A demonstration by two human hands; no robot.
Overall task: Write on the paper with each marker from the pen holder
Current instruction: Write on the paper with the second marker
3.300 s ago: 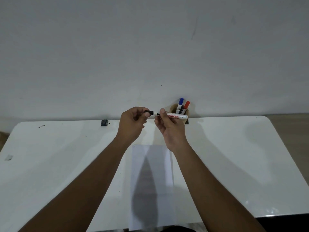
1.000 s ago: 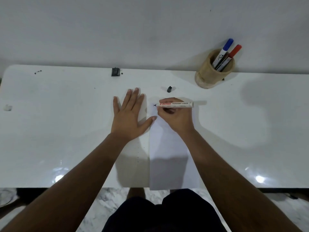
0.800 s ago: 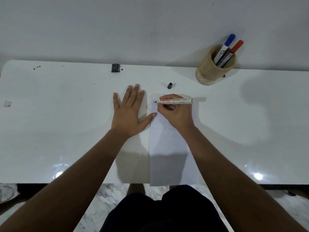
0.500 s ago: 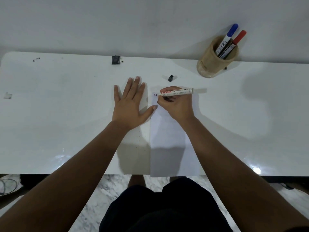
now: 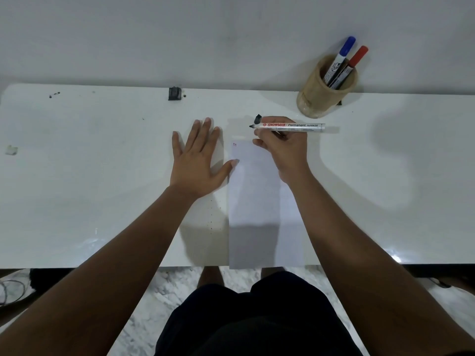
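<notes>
A long white paper lies on the white table in front of me, with a small mark near its top left corner. My right hand grips an uncapped white permanent marker, held level with its black tip pointing left above the paper's top edge. The marker's black cap lies on the table just behind the tip. My left hand rests flat, fingers spread, left of the paper, its thumb touching the paper's edge. A wooden pen holder at the back right holds a blue-capped marker and a red-capped marker.
A small black object sits at the table's back edge against the grey wall. A small scrap lies near the left edge. Dark specks mark the back left corner. My legs and a marble floor show below the front edge.
Since 3.3 s ago the cap came off and lies on the table, and my left hand went flat beside the paper. In the last second the marker tip lifted from the paper, leaving a small mark.
</notes>
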